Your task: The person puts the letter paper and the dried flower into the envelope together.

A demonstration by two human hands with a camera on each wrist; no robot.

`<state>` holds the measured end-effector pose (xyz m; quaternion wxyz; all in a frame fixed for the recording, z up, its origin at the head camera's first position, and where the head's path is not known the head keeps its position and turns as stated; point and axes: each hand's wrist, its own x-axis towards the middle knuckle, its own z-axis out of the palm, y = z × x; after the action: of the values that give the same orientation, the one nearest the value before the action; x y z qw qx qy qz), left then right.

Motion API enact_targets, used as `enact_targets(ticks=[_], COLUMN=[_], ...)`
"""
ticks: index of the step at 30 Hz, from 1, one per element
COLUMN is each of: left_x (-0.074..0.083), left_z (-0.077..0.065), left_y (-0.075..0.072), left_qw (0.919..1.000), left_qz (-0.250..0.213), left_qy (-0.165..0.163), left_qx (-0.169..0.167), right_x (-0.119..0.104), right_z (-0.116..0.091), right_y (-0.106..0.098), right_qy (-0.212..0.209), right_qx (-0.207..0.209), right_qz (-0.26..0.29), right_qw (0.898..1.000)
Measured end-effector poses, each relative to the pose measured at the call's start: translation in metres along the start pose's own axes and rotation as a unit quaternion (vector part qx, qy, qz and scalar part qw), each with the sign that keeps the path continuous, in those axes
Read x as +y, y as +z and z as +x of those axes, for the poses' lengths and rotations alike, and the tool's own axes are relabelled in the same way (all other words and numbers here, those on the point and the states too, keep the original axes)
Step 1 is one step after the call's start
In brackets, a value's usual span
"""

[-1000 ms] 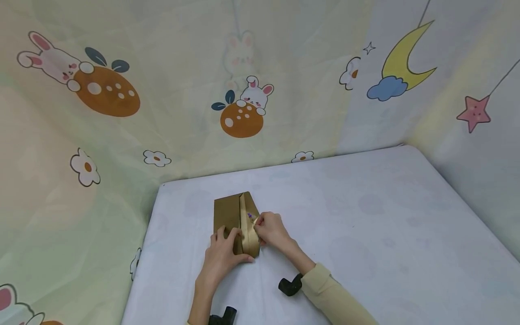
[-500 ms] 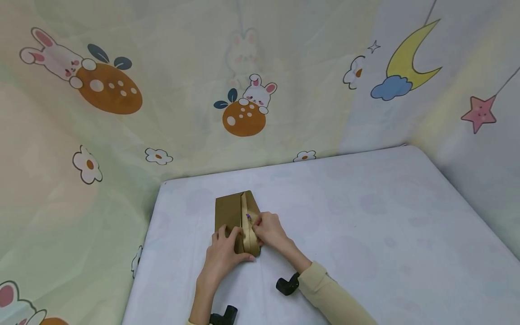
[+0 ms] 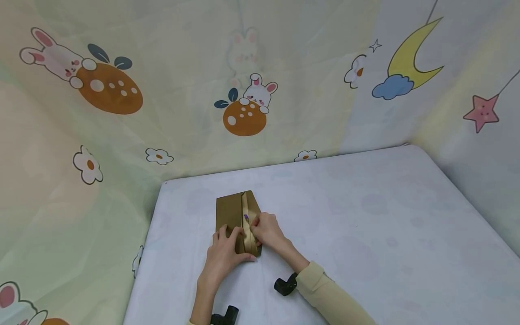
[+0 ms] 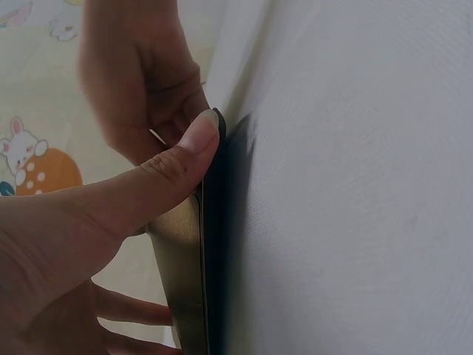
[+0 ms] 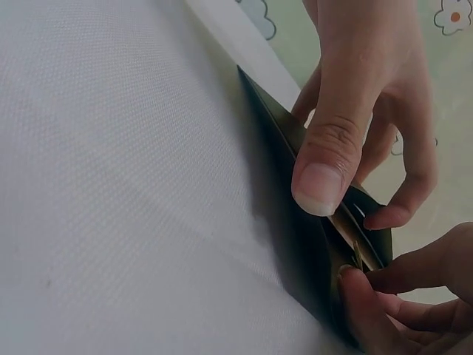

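Note:
A gold folded paper packet (image 3: 229, 210), much like an envelope, lies on the white table with a raised lengthwise fold. A small purple mark (image 3: 246, 218) shows on that fold. My left hand (image 3: 223, 253) grips the packet's near end: the thumb presses its near edge in the left wrist view, and the other fingers bend over the top. On the fold's right side, my right hand (image 3: 269, 231) pinches the edge between thumb and finger. A thin yellowish sliver (image 5: 358, 255) sticks up at those fingertips in the right wrist view. The packet's inside is mostly hidden.
A black wrist device (image 3: 285, 285) sits by the right sleeve, another black device (image 3: 225, 315) by the left wrist. The white tabletop (image 3: 345, 216) stretches off to the right. A printed cloth (image 3: 183, 67) with rabbits and flowers hangs behind.
My right hand has pushed slightly left, and the pinched fold and its purple mark lean further left. The left hand keeps its hold. The head view has shifted a little.

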<state>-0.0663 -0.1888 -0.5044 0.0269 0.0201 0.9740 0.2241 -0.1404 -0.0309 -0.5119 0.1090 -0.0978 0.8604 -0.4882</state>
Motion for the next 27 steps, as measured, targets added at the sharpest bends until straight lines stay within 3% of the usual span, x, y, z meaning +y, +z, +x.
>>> enact_targets(ticks=[10, 27], left_x=[-0.001, -0.001], left_z=[0.001, 0.001], left_y=[0.002, 0.002], left_qw=[1.0000, 1.0000], left_qz=[0.001, 0.000], left_qy=[0.001, 0.001], left_qx=[0.001, 0.000], right_x=[-0.005, -0.004], right_z=[0.000, 0.003], right_y=[0.007, 0.014], right_qy=[0.002, -0.011], right_qx=[-0.022, -0.022], right_qz=[0.000, 0.022], right_qw=[1.000, 0.999])
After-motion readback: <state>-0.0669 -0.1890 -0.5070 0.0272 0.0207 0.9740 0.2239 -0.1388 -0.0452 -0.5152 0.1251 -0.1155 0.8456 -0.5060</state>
